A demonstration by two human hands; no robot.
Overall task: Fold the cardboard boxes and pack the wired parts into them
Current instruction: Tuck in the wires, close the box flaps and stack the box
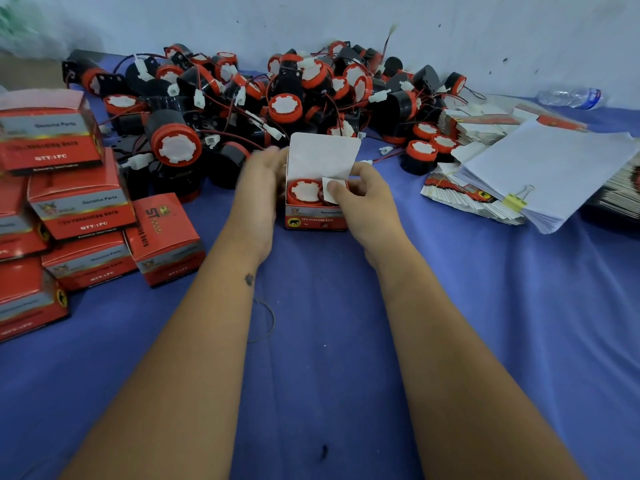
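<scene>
A small red cardboard box (316, 218) stands upright on the blue cloth in the middle, its white lid flap (323, 157) raised. Inside it lies a red and black wired part (304, 191) with a white face. My left hand (258, 188) presses against the box's left side, slightly blurred. My right hand (363, 199) grips the right side, with its thumb on a small white side flap (327, 185). Behind the box a big pile of loose wired parts (263, 95) lies against the wall.
Several closed red boxes (79, 209) are stacked at the left. Flat unfolded boxes (478, 128) and a clipped paper stack (543, 174) lie at the right. A plastic bottle (571, 97) lies by the wall. A thin wire ring (265, 320) rests between my forearms.
</scene>
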